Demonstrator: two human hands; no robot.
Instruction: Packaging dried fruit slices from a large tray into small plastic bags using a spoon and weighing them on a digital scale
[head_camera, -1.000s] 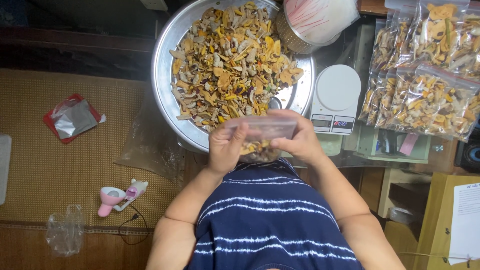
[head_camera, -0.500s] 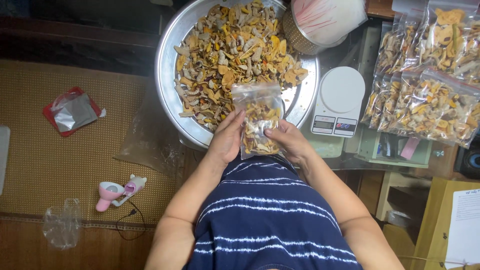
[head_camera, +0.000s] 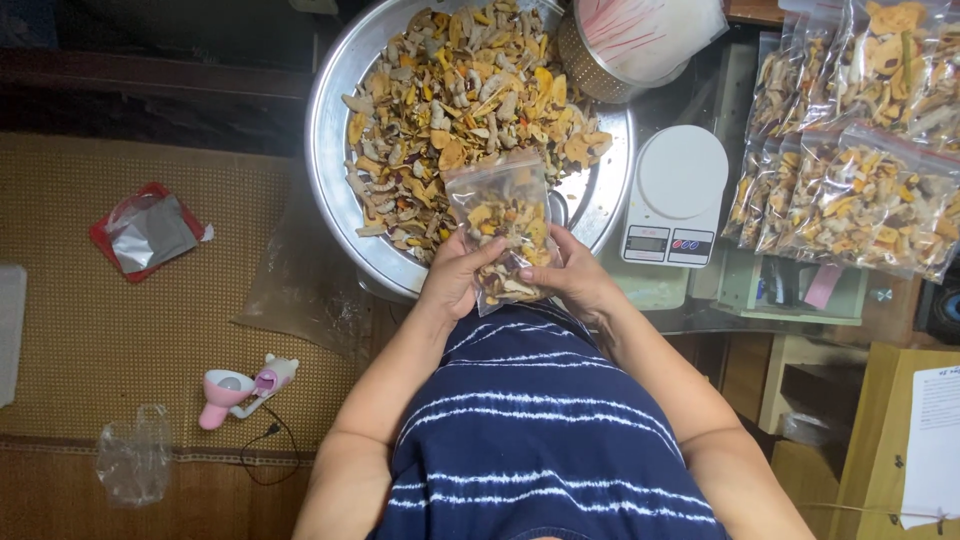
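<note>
We see left hand (head_camera: 455, 278) and right hand (head_camera: 572, 280) clamped on snack bag (head_camera: 503, 225); fingertips hidden behind it, metal basin (head_camera: 330, 150) cropped above.

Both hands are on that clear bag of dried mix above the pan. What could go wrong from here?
1. The clear bag looks full and its top may be unsealed; if it tips, pieces could spill past the metal pan onto the mat.
2. The left hand and right hand grip only its lower part, so it could flop over.
3. The scale sits close; an elbow swing might knock it.
</note>
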